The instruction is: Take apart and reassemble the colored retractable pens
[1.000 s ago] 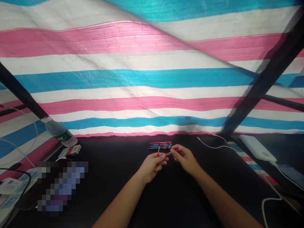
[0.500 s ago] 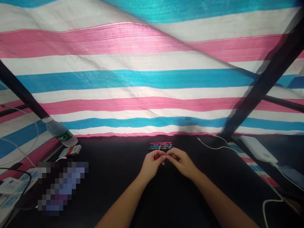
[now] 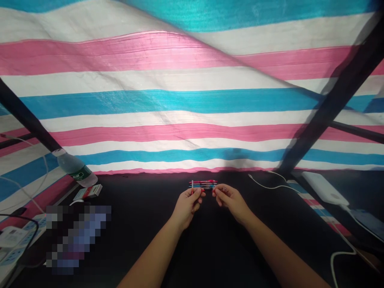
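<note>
My left hand (image 3: 186,205) is closed on a slim red-and-white pen piece (image 3: 192,185), its pale end pointing up above the fingers. A bit of red also shows at the fingertips. Apart from it, to the right, my right hand (image 3: 233,203) pinches another pen piece (image 3: 214,191), red at one end; a clear or silvery end pokes out above the knuckles. The fingers cover most of both pieces. Just beyond the hands, several red and blue pens (image 3: 207,182) lie side by side on the black table (image 3: 207,256).
At the left stand a water bottle (image 3: 76,170), a small box (image 3: 90,193) and a power strip (image 3: 13,256) with cables, beside a blurred-out patch. A white power bank (image 3: 325,188) with a cable lies at the right. Striped sheeting (image 3: 180,100) hangs behind the table.
My hands were together at the fingertips and have drawn apart, with a pen piece in each. The left hand's piece now stands more upright and further left.
</note>
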Available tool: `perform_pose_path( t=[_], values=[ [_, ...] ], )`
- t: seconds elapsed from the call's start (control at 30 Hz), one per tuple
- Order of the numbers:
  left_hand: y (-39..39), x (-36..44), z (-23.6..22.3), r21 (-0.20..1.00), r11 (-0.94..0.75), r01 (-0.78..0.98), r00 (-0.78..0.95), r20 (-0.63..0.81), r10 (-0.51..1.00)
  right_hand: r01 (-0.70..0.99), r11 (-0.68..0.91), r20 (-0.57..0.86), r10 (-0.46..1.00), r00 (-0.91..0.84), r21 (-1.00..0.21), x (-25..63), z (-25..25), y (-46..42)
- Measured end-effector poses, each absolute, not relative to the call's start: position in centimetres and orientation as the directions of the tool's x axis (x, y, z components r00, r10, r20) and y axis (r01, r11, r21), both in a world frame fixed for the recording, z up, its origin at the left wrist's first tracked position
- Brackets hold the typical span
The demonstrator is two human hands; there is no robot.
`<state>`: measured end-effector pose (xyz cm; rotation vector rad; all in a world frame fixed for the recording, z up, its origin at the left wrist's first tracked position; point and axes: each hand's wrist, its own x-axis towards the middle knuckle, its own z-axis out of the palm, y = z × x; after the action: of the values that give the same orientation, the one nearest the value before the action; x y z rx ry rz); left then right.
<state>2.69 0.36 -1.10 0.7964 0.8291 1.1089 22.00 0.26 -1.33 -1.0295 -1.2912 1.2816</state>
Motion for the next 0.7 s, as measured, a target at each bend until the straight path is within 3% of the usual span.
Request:
perform_pose_path(
  t=[0.3,0.7],
  values=[
    [0.15,2.70,-1.84,0.941,0.190,-0.281,0.285,-0.107,0.952,-0.006,0.130,0.129,0.975,-0.183,-0.991,21.95,-2.12,0.22],
    [0.20,2.68,-1.62,0.956,0.164,-0.245,0.248,-0.102,0.963,0.010,0.151,0.148,0.977,-0.151,-0.988,22.05,-1.58,0.15]
  ],
)
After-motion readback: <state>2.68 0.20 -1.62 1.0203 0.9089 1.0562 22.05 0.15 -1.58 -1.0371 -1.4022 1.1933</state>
